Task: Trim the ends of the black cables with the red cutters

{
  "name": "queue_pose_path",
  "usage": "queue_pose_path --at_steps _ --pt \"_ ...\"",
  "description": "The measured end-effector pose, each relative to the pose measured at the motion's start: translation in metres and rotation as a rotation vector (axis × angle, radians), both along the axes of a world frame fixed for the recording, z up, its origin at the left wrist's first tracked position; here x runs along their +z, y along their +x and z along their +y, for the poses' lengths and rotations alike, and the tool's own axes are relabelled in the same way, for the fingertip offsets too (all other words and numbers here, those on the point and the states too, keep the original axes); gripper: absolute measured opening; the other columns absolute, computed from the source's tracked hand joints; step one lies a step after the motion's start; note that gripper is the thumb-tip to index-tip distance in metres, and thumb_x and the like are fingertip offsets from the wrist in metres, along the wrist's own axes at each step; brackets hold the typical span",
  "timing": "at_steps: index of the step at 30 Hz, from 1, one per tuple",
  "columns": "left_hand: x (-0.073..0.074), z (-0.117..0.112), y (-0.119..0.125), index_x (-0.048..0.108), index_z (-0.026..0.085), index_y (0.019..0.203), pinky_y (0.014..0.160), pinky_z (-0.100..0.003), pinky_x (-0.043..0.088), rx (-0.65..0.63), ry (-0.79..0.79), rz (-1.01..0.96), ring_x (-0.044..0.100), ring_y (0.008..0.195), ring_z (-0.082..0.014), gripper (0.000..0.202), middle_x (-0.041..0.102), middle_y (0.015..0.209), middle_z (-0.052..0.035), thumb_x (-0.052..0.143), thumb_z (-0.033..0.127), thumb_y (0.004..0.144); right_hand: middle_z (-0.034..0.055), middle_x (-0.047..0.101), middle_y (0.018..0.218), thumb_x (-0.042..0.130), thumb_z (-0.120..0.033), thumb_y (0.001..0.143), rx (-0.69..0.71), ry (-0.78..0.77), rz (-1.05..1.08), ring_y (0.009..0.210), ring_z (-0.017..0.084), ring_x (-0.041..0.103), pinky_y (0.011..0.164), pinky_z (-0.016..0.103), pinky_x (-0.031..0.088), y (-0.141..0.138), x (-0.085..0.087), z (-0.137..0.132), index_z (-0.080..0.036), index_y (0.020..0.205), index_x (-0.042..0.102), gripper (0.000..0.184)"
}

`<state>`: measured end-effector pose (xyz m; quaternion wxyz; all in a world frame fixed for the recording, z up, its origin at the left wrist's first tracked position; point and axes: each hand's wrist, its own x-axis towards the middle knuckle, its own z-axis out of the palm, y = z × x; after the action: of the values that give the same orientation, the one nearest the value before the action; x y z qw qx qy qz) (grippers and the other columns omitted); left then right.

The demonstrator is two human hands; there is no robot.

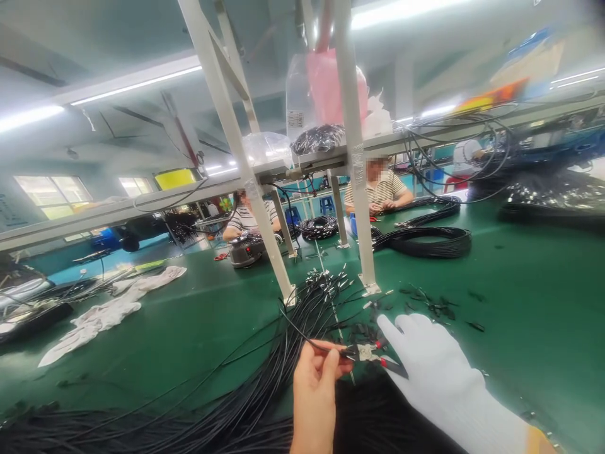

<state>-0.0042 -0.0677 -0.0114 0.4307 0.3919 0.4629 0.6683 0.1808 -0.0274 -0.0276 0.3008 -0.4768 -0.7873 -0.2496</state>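
Note:
My bare left hand pinches a black cable between thumb and fingers, its end pointing right. In a white glove, my right hand grips pliers-like cutters with red and black handles. The cutters' jaws meet the cable end at my left fingertips; whether they are closed on it I cannot tell. A thick bundle of black cables runs from the lower left up the middle, with silver connector ends at its far end. Small black scraps lie beyond my right hand.
White frame posts stand on the green table and carry a shelf. Coiled black cables lie behind them. A white cloth is at left. Two people in striped shirts sit across the table. A dark round device stands near one.

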Motion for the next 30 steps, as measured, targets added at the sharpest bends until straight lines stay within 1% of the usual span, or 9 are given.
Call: queue_pose_path --at_steps 3,6,11,16,19,23,26,30 --pt "0.0017 -0.0009 0.0017 0.066 0.016 0.077 0.073 -0.036 0.06 -0.013 0.01 -0.02 0.071 0.073 -0.0216 0.04 0.075 0.081 -0.0087 0.081 0.051 0.067 0.0123 0.061 0.1 0.065 -0.028 0.077 0.014 0.052 0.025 0.088 0.027 0.054 0.07 0.037 0.041 0.0001 0.0007 -0.0003 -0.012 0.127 0.057 0.053" --pt "0.0046 -0.0018 0.0049 0.066 0.016 0.077 0.073 -0.035 0.06 0.013 0.018 -0.042 0.071 0.072 -0.021 0.037 0.075 0.078 -0.0072 0.081 0.048 0.068 0.0133 0.06 0.099 0.066 -0.029 0.076 0.011 0.08 0.007 0.086 0.028 0.054 0.069 0.037 0.04 -0.0005 0.0009 -0.0012 -0.01 0.126 0.057 0.054" --pt "0.0073 -0.0024 0.006 0.066 0.015 0.078 0.07 -0.033 0.059 0.05 0.012 -0.048 0.071 0.067 -0.0194 0.035 0.075 0.077 -0.0067 0.082 0.045 0.068 0.0098 0.06 0.084 0.064 -0.032 0.078 0.004 0.044 -0.014 0.078 0.026 0.053 0.067 0.036 0.037 -0.0023 0.0021 -0.0017 -0.012 0.117 0.065 0.044" --pt "0.0071 -0.0025 0.0051 0.065 0.015 0.079 0.07 -0.034 0.059 0.06 0.003 -0.045 0.071 0.066 -0.0201 0.037 0.074 0.074 -0.0068 0.082 0.046 0.067 0.0072 0.061 0.08 0.065 -0.033 0.075 0.011 0.011 0.034 0.076 0.024 0.05 0.068 0.035 0.032 -0.0027 0.001 -0.0015 -0.019 0.099 0.069 0.028" --pt "0.0075 -0.0033 0.0053 0.065 0.015 0.078 0.071 -0.033 0.058 0.051 -0.004 -0.037 0.071 0.068 -0.0204 0.036 0.074 0.074 -0.0068 0.081 0.046 0.068 0.0054 0.06 0.077 0.066 -0.034 0.074 0.035 -0.019 0.069 0.074 0.023 0.049 0.068 0.034 0.03 -0.0023 -0.0006 -0.0005 -0.022 0.089 0.068 0.02" --pt "0.0063 -0.0035 0.0039 0.071 0.014 0.082 0.072 -0.032 0.057 0.025 -0.021 -0.026 0.07 0.07 -0.0202 0.034 0.073 0.075 -0.0066 0.083 0.042 0.066 0.0039 0.058 0.073 0.065 -0.033 0.074 0.055 0.005 0.097 0.071 0.022 0.046 0.066 0.034 0.028 -0.0018 -0.0007 0.0003 -0.023 0.081 0.065 0.013" --pt "0.0035 -0.003 0.0023 0.073 0.014 0.081 0.072 -0.032 0.056 0.019 -0.028 -0.003 0.07 0.069 -0.0203 0.032 0.073 0.075 -0.007 0.085 0.038 0.063 0.0032 0.057 0.071 0.061 -0.032 0.075 0.073 0.015 0.092 0.069 0.021 0.045 0.066 0.033 0.026 -0.0019 -0.001 -0.0002 -0.023 0.078 0.063 0.01" --pt "0.0029 -0.0034 0.0028 0.073 0.014 0.08 0.072 -0.032 0.056 0.057 -0.028 -0.008 0.071 0.07 -0.0205 0.03 0.074 0.076 -0.0067 0.084 0.037 0.064 0.0028 0.057 0.069 0.06 -0.031 0.076 0.062 0.02 0.079 0.067 0.021 0.046 0.065 0.033 0.026 -0.0016 -0.0046 0.0002 -0.023 0.078 0.062 0.009"
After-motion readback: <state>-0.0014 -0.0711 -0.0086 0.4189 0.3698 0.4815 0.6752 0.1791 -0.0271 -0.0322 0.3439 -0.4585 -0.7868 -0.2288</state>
